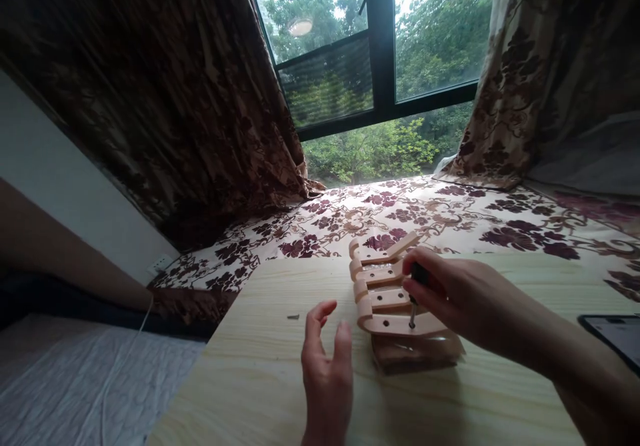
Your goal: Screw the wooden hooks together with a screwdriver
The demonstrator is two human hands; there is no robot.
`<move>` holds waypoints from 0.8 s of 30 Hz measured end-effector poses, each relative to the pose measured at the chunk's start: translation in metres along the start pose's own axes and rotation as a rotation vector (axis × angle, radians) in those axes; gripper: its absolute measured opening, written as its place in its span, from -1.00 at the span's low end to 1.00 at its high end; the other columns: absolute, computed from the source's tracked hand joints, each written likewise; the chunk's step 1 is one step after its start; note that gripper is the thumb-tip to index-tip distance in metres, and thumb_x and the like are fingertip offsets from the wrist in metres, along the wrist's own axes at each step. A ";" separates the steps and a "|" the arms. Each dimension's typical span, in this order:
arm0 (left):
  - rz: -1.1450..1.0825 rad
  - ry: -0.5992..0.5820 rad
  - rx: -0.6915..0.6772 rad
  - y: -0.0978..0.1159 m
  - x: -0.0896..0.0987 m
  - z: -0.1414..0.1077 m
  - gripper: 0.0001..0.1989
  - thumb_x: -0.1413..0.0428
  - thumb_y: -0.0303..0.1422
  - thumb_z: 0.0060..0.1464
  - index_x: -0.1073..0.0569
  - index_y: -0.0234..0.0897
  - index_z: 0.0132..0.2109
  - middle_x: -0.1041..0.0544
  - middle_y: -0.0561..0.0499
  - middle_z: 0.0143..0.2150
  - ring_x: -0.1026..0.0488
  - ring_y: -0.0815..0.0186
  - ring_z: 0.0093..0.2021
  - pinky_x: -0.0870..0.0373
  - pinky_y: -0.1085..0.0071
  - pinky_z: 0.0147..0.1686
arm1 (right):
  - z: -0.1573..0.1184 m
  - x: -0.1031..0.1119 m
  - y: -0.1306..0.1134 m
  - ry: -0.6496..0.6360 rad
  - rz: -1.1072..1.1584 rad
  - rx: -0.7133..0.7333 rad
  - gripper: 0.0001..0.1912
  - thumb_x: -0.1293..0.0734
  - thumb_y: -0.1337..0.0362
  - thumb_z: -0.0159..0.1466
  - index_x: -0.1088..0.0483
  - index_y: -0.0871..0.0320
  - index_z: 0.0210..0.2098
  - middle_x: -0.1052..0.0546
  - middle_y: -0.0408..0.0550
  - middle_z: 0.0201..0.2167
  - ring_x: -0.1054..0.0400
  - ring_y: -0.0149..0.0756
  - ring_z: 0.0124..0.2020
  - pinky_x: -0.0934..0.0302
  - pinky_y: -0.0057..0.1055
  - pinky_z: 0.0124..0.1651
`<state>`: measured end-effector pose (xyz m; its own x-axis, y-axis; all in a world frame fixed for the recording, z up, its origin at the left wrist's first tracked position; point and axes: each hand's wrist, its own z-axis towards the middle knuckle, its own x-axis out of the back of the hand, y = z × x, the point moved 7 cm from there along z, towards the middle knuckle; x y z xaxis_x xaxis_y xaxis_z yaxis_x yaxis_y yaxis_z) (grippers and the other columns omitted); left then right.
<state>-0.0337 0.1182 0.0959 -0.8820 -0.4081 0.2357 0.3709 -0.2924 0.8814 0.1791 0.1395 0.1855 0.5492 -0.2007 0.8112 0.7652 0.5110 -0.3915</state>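
Head view: right hand [435, 286] clamped on an upright screwdriver [414, 293], left hand [327, 363] (fingers curled, thumb apart) beside the wooden rack [380, 299].

From the head view I am logging the slatted piece [377, 324] as lying on the table [245, 386], over a packet [417, 356] that is jutting out at the near side. A screw [293, 317] is lying left of the piece; a phone [613, 339] is lying far right. Behind the table a cloth-covered ledge [345, 223] is running below the window [383, 53], which is standing between two curtains [200, 99]. Bedding [95, 379] is lying left of the table.
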 end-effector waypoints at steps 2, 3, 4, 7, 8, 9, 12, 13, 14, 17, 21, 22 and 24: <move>-0.058 -0.044 0.060 -0.008 -0.010 0.007 -0.70 -0.08 -0.19 0.16 -0.44 -0.27 -0.05 -0.53 -0.11 -0.06 -0.46 0.15 -0.01 -0.36 0.16 0.06 | 0.001 -0.001 0.000 0.010 -0.019 0.012 -0.86 -0.14 0.18 0.36 -0.24 0.09 -0.26 -0.42 -0.18 -0.53 -0.24 -0.35 -0.59 -0.01 -0.43 -0.51; -0.076 -0.063 0.068 -0.010 -0.015 0.008 -0.69 -0.09 -0.18 0.15 -0.44 -0.28 -0.06 -0.54 -0.11 -0.08 -0.47 0.16 -0.03 -0.38 0.19 0.03 | 0.001 -0.002 -0.001 0.015 -0.028 0.018 -0.86 -0.14 0.18 0.36 -0.24 0.08 -0.26 -0.41 -0.19 -0.54 -0.24 -0.36 -0.59 -0.01 -0.43 -0.51; -0.085 -0.075 0.066 -0.010 -0.020 0.008 -0.69 -0.09 -0.17 0.14 -0.45 -0.28 -0.07 -0.55 -0.10 -0.10 -0.49 0.17 -0.05 -0.40 0.23 0.00 | 0.000 -0.002 -0.001 0.019 -0.037 0.023 -0.87 -0.14 0.19 0.36 -0.23 0.08 -0.26 -0.41 -0.19 -0.54 -0.23 -0.36 -0.60 0.00 -0.42 -0.52; -0.142 -0.137 0.085 -0.009 -0.030 0.001 -0.68 -0.13 -0.15 0.12 -0.47 -0.28 -0.09 -0.58 -0.07 -0.14 -0.53 0.19 -0.11 -0.46 0.34 -0.11 | -0.001 -0.001 -0.003 0.045 -0.056 0.048 -0.89 -0.14 0.21 0.36 -0.21 0.08 -0.27 -0.41 -0.20 -0.56 -0.23 -0.36 -0.62 0.01 -0.42 -0.54; -0.162 -0.159 0.088 -0.008 -0.032 -0.002 -0.68 -0.15 -0.14 0.10 -0.48 -0.27 -0.10 -0.58 -0.06 -0.14 -0.53 0.19 -0.12 -0.46 0.36 -0.14 | -0.002 0.000 -0.003 0.061 -0.060 0.057 -0.89 -0.14 0.21 0.35 -0.21 0.08 -0.27 -0.41 -0.20 -0.56 -0.23 -0.36 -0.63 0.01 -0.42 -0.55; -0.177 -0.178 0.088 -0.007 -0.032 -0.005 -0.67 -0.16 -0.14 0.09 -0.48 -0.27 -0.10 -0.59 -0.06 -0.14 -0.53 0.19 -0.13 -0.46 0.38 -0.15 | -0.002 0.001 -0.004 0.074 -0.063 0.063 -0.89 -0.14 0.21 0.35 -0.20 0.08 -0.28 -0.41 -0.20 -0.57 -0.23 -0.36 -0.64 0.02 -0.42 -0.56; -0.181 -0.188 0.070 -0.005 -0.030 -0.008 -0.68 -0.18 -0.15 0.09 -0.49 -0.25 -0.08 -0.58 -0.04 -0.11 -0.53 0.20 -0.10 -0.45 0.40 -0.11 | -0.002 0.003 -0.005 0.084 -0.063 0.074 -0.89 -0.14 0.21 0.34 -0.19 0.08 -0.31 -0.41 -0.19 -0.58 -0.23 -0.36 -0.65 0.02 -0.41 -0.58; -0.175 -0.188 0.067 -0.005 -0.029 -0.008 -0.68 -0.18 -0.15 0.09 -0.49 -0.24 -0.07 -0.58 -0.05 -0.09 -0.52 0.20 -0.08 -0.45 0.40 -0.10 | -0.002 0.003 -0.004 0.080 -0.064 0.074 -0.88 -0.14 0.21 0.35 -0.19 0.08 -0.32 -0.41 -0.19 -0.58 -0.23 -0.36 -0.65 0.02 -0.41 -0.57; -0.168 -0.188 0.069 -0.006 -0.029 -0.008 -0.68 -0.18 -0.15 0.10 -0.49 -0.24 -0.07 -0.57 -0.05 -0.08 -0.52 0.20 -0.07 -0.45 0.40 -0.10 | -0.002 0.003 -0.003 0.078 -0.069 0.071 -0.87 -0.13 0.20 0.35 -0.19 0.08 -0.32 -0.41 -0.19 -0.59 -0.23 -0.36 -0.65 0.01 -0.40 -0.57; -0.150 -0.196 0.081 -0.007 -0.028 -0.008 -0.68 -0.17 -0.15 0.11 -0.49 -0.23 -0.06 -0.57 -0.05 -0.07 -0.52 0.19 -0.05 -0.44 0.40 -0.07 | -0.003 0.004 0.002 0.089 -0.101 0.054 -0.84 -0.14 0.16 0.36 -0.20 0.07 -0.32 -0.41 -0.19 -0.58 -0.24 -0.34 -0.63 -0.01 -0.39 -0.56; -0.143 -0.207 0.063 -0.004 -0.028 -0.009 -0.68 -0.16 -0.15 0.12 -0.47 -0.23 -0.05 -0.56 -0.05 -0.07 -0.50 0.19 -0.02 -0.43 0.38 -0.04 | -0.004 0.007 0.006 0.093 -0.098 0.048 -0.82 -0.17 0.12 0.36 -0.22 0.07 -0.32 -0.41 -0.20 -0.57 -0.26 -0.34 -0.62 -0.04 -0.40 -0.55; -0.143 -0.213 0.059 -0.004 -0.028 -0.009 -0.68 -0.15 -0.16 0.13 -0.47 -0.23 -0.05 -0.56 -0.05 -0.07 -0.49 0.19 -0.02 -0.42 0.38 -0.04 | -0.004 0.008 0.005 0.088 -0.087 0.052 -0.82 -0.18 0.12 0.35 -0.24 0.07 -0.30 -0.41 -0.20 -0.56 -0.26 -0.35 -0.62 -0.05 -0.41 -0.55; -0.138 -0.224 0.055 -0.005 -0.030 -0.010 -0.69 -0.14 -0.16 0.14 -0.46 -0.23 -0.04 -0.55 -0.04 -0.07 -0.48 0.21 -0.02 -0.41 0.38 -0.02 | -0.004 0.009 0.001 0.080 -0.063 0.062 -0.84 -0.19 0.13 0.35 -0.28 0.08 -0.22 -0.43 -0.19 -0.51 -0.26 -0.38 -0.60 -0.07 -0.41 -0.53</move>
<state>-0.0064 0.1234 0.0806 -0.9679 -0.1639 0.1907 0.2313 -0.2821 0.9311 0.1862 0.1343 0.1907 0.5272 -0.2988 0.7955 0.7782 0.5457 -0.3108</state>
